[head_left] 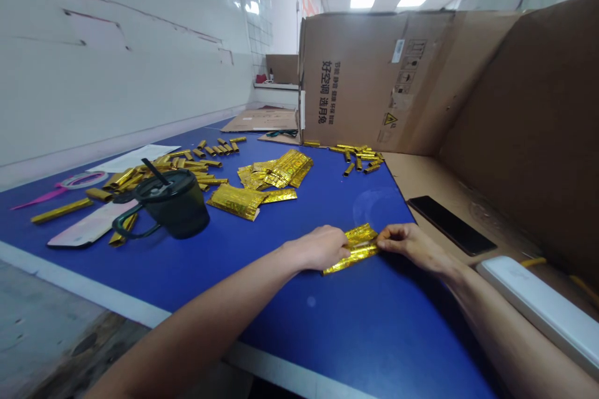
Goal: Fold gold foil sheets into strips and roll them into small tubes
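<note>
A creased piece of shiny gold foil paper (355, 254) lies on the blue table in front of me, its long edges bent up. My left hand (326, 247) is closed on its left part, fingertips curled over the foil. At the right end, my right hand (406, 243) pinches the foil's edge between thumb and forefinger. Flat gold foil pieces (290, 168) are stacked further back, with another small stack (238, 201) nearer me. Folded gold foil tubes (360, 159) lie in a loose group at the table's far right edge.
A dark mug with a straw (175, 206) stands at left, near many gold tubes (124, 181), a roll of tape (84, 180) and a pale phone (88, 224). Cardboard walls (365, 87) rise at the back and right. A black phone (452, 224) and white power strip (538, 305) lie at right.
</note>
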Tool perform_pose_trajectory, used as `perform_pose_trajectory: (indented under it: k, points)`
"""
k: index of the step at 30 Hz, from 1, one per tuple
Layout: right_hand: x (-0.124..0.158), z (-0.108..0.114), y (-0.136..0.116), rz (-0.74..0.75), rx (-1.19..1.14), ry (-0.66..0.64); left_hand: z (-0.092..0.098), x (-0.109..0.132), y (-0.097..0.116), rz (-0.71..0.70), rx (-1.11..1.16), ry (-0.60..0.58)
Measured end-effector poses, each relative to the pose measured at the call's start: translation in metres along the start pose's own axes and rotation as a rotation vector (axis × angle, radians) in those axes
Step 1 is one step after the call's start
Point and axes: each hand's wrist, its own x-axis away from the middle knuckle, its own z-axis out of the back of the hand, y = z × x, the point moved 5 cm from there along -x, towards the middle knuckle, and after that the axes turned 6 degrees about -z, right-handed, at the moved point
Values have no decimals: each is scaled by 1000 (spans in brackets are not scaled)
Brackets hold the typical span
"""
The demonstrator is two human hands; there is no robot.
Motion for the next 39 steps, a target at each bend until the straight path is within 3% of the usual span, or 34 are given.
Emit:
perform_pose_trajectory:
  k: [8,15,24,27,39]
  points:
    - [-4,10,10,-26,-36,68,-2,1,-2,31,8,20]
    - [-1,10,10,-36,-78,39,3,3,2,113,29,8]
    - [3,0,7,5,-43,-193,-5,1,4,55,-5,25]
    - [3,0,7,27,-5,-217,-6,1,4,44,-22,28]
    - [0,-5,9,-57,158,-54,-7,4,8,35,-110,-4]
